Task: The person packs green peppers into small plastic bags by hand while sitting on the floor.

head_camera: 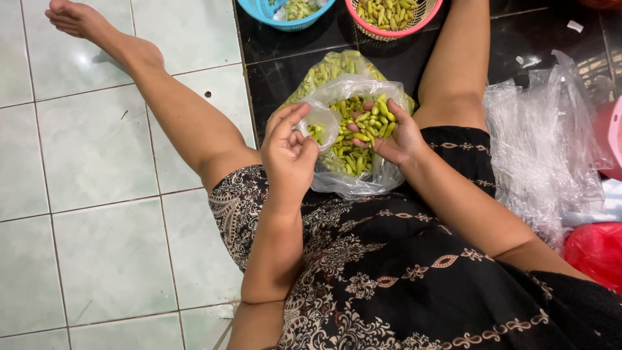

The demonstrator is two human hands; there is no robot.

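My left hand [289, 150] pinches open the mouth of a small clear plastic bag [322, 120] with a few green pods inside. My right hand [389, 129] is cupped around a handful of small green pods [374, 118], held right beside the small bag's opening. Both hands hover over a large clear plastic bag [353, 178] full of the same green pods, which lies on the floor between my legs. I sit on the floor in a black patterned dress.
A blue basket [285, 19] and a pink basket [389, 23] with green pods stand at the top. A heap of clear plastic bags [544, 136] lies at the right, above a red bag [593, 249]. Pale tiles cover the left floor.
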